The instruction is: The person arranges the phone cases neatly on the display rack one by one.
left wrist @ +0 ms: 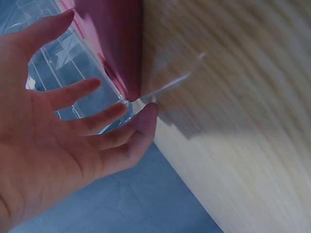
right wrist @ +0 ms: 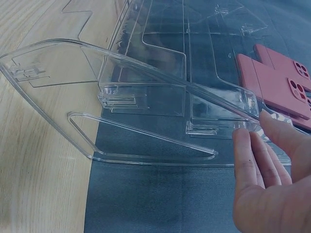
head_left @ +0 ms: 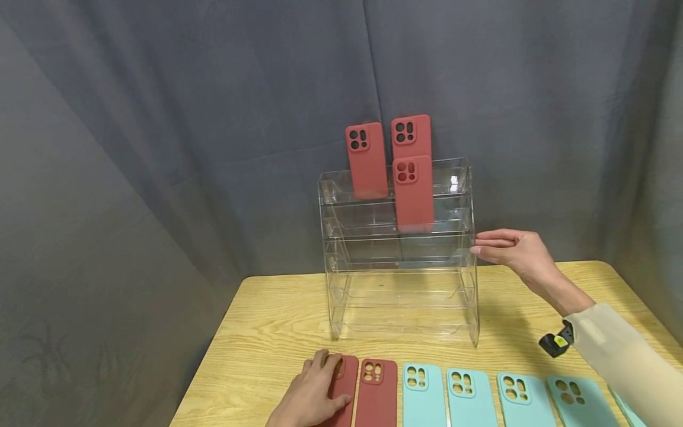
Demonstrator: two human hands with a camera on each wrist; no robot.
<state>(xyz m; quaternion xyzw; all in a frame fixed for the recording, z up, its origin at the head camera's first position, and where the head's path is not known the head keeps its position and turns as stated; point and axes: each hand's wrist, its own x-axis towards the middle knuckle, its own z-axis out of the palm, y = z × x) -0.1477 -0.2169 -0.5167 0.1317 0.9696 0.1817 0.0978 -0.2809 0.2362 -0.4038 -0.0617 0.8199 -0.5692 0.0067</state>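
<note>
My left hand (head_left: 315, 388) rests over a dark red phone case (head_left: 347, 379) at the near left of the table, its fingers spread. In the left wrist view the thumb overlaps the red case (left wrist: 114, 39) and the other fingers are loosely bent. A clear acrylic display stand (head_left: 400, 311) with several tiers stands at the middle. Nearly straight, the fingers of my right hand (head_left: 512, 252) touch the stand's right side, thumb tip at the panel's front edge. On the stand, two red cases (head_left: 368, 169) lean in the top tier and another red case (head_left: 414, 198) in the tier below.
Beside the left hand lies a second dark red case (head_left: 376, 394). Several turquoise cases (head_left: 424, 394) continue the row rightward along the near edge of the wooden table (head_left: 267, 320). A grey curtain (head_left: 256, 118) hangs behind the stand.
</note>
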